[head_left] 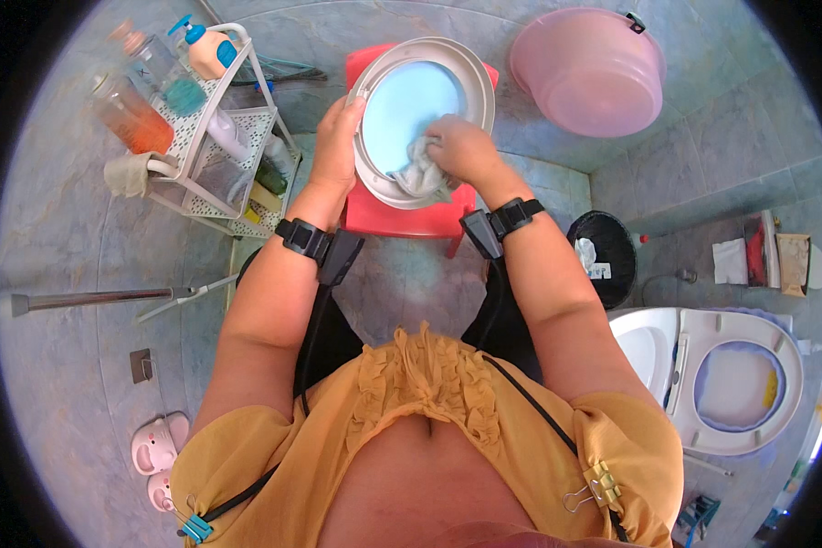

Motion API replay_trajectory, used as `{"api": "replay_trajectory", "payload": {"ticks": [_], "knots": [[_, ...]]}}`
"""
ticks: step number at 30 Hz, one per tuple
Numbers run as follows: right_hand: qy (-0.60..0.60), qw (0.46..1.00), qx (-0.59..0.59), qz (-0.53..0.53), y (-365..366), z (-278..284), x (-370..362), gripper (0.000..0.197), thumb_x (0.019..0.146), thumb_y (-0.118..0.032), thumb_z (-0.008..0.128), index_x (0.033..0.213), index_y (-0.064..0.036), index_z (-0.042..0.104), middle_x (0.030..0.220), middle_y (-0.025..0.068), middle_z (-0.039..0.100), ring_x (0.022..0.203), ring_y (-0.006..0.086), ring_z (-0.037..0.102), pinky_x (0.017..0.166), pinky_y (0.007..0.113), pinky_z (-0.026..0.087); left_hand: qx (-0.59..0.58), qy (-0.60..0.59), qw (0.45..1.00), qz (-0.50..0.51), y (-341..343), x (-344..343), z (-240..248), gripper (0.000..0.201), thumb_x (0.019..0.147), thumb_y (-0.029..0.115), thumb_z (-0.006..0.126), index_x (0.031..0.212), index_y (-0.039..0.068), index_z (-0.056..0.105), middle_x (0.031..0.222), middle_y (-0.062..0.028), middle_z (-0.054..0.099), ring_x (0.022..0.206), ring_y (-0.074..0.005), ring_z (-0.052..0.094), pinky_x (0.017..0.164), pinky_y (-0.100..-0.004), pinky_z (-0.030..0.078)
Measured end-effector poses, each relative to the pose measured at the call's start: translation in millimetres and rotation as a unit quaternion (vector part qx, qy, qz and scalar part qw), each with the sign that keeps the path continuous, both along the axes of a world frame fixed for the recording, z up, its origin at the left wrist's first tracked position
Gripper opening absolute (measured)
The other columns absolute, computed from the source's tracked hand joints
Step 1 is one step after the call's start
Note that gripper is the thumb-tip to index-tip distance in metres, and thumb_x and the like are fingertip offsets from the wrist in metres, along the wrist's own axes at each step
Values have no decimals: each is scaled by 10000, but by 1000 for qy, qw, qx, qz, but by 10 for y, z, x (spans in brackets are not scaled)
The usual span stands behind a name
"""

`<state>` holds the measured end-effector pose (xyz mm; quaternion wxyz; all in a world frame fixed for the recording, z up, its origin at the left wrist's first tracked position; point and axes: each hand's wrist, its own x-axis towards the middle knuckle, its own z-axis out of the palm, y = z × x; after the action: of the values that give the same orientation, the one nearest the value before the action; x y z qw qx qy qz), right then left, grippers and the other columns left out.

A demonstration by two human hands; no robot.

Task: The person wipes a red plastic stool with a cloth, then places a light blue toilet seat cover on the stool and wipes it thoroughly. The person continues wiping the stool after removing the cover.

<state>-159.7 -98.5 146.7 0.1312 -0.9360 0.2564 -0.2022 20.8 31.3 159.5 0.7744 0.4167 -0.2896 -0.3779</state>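
A round, shallow, dish-like thing [406, 91] with an off-white rim and a light-blue middle is tilted over a red plastic stool [400, 217]; I cannot tell its exact kind. My left hand [335, 146] grips its left rim, the thumb over the edge and the other fingers mostly hidden. Bunched in my right hand [467, 149] is a grey-white cloth [419, 173], which touches the lower right of the blue surface and the rim there. Much of the stool is covered by the round thing.
At the left stands a white shelf rack [212, 91] with bottles, including a pump bottle [212, 52]. A pink basin [594, 78] hangs on the far wall. To the right are a black bin [619, 274] and a toilet with its lid raised [785, 374]. Pink slippers [158, 447] lie lower left.
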Motion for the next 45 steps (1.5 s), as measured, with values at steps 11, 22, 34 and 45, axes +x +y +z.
{"api": "replay_trajectory", "payload": {"ticks": [11, 22, 34, 45], "knots": [[-178, 978, -52, -96, 85, 251, 171, 209, 841, -164, 699, 1041, -106, 720, 1041, 110, 682, 943, 345, 680, 826, 449, 554, -3, 83, 995, -58, -71, -79, -53, 405, 1014, 322, 583, 1237, -12, 635, 1135, -88, 685, 1042, -156, 636, 927, -308, 495], [-5, 995, -21, -101, -127, 103, 47, 204, 843, -179, 681, 1016, -75, 712, 1014, 165, 684, 934, 373, 681, 820, 475, 561, -1, 31, 1000, -4, -75, 38, -34, 427, 1018, 331, 564, 1243, -28, 624, 1144, -112, 685, 1022, -174, 656, 915, -317, 520], [-144, 989, 29, 26, 207, 214, 110, 174, 813, -137, 731, 983, -106, 706, 1017, 114, 667, 939, 348, 674, 813, 439, 548, 19, 65, 997, -43, -74, -80, -71, 416, 1014, 313, 587, 1262, -18, 632, 1182, -98, 681, 1058, -161, 636, 934, -312, 496], [-182, 971, -55, -147, 7, 332, 45, 202, 831, -189, 731, 1005, -92, 697, 1060, 121, 666, 934, 357, 676, 808, 469, 548, 47, 20, 994, -99, -105, -225, -68, 397, 996, 365, 611, 1189, 22, 658, 1120, -52, 675, 1035, -136, 612, 922, -296, 475]]}}
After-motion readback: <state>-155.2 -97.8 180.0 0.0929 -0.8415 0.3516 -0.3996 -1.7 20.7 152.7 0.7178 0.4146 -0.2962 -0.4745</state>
